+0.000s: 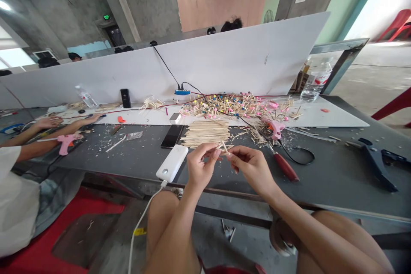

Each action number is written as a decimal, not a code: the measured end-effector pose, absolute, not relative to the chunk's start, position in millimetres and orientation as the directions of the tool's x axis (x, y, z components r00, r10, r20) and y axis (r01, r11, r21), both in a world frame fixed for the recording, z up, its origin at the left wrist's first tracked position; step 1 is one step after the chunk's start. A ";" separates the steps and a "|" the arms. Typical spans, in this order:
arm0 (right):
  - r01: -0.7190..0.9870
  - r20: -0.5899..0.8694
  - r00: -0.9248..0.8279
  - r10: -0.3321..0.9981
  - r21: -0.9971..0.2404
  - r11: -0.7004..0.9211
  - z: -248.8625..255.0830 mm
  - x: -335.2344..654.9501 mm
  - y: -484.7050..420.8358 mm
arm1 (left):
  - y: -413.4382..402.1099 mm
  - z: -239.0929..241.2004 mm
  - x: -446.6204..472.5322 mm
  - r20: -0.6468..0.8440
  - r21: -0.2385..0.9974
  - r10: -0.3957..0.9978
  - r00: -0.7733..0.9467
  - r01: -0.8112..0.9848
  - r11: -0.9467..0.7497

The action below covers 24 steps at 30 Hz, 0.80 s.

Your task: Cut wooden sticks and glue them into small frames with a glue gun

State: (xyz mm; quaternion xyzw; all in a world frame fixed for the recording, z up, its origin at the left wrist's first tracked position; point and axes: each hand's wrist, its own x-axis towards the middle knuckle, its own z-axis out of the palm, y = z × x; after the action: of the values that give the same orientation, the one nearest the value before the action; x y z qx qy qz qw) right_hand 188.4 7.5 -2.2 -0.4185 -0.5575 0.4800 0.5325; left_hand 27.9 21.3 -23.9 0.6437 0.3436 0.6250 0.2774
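Both of my hands meet above the table's front edge, closed on small pale wooden sticks (224,147). My left hand (203,163) pinches one piece between thumb and forefinger. In a like pinch, my right hand (249,162) grips a short stick that touches the left one; whether they are joined I cannot tell. Just beyond my fingers lies a row of thin wooden sticks (205,132) side by side. A pink glue gun (275,128) rests to the right, near a red-handled tool (285,167).
A heap of sticks with coloured balls (224,105) lies along the white board. A white power bank (172,163) and a dark phone (172,135) sit left of my hands. Blue-handled cutters (374,160) lie right. A co-worker's arms (48,130) reach over the table at left.
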 end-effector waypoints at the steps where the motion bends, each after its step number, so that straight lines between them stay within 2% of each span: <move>1: -0.041 0.185 -0.089 0.979 -0.982 0.182 -1.5 188.4 7.0 | 21.6 -24.9 27.5 0.632 0.770 0.775 -0.023 0.128 -0.625; 6: -0.059 0.142 -0.101 0.985 -0.989 0.136 -0.1 188.4 5.8 | 22.2 -27.6 24.7 0.738 0.611 0.675 0.021 0.404 -0.681; 9: -0.119 0.109 -0.129 0.986 -0.988 0.094 -0.2 188.0 5.9 | 21.8 -28.5 24.7 0.775 0.528 0.631 0.036 0.511 -0.678; 15: -0.226 0.054 -0.217 0.975 -0.974 0.004 -1.1 187.5 5.3 | 20.2 -30.6 28.0 0.826 0.457 0.563 0.020 0.561 -0.690; 24: -0.233 0.028 -0.264 0.964 -0.972 -0.035 2.3 189.4 3.0 | 20.3 -33.0 28.0 0.825 0.474 0.566 0.016 0.527 -0.706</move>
State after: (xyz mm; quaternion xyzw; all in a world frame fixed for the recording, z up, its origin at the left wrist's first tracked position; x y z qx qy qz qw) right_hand 189.4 3.0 2.3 -0.3665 -0.4987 0.6192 0.4834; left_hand 28.0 20.3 -33.0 0.7125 0.3833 0.5875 0.0165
